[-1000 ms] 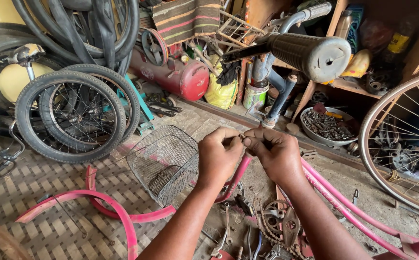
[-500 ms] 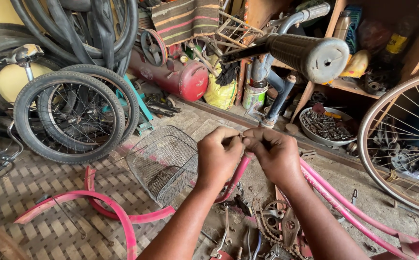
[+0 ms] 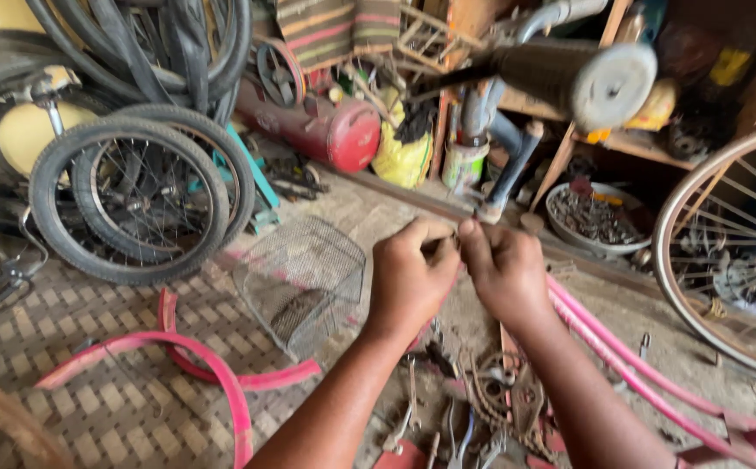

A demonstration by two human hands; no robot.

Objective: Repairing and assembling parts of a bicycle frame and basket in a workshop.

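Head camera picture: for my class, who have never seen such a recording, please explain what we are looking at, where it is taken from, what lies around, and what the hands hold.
The picture comes from a camera worn on a person's head, looking down at their own two bare hands in a bicycle workshop. The left hand and the right hand meet fingertip to fingertip and pinch something very small between them; it is too small to tell what it is. On the floor to the left lie a wire basket and curved pink mudguards. Below the hands are a chain and sprockets and some hand tools. A pink bicycle frame runs off to the right, next to a bare spoked wheel. Tyred wheels lean at the left, with a red tank behind.
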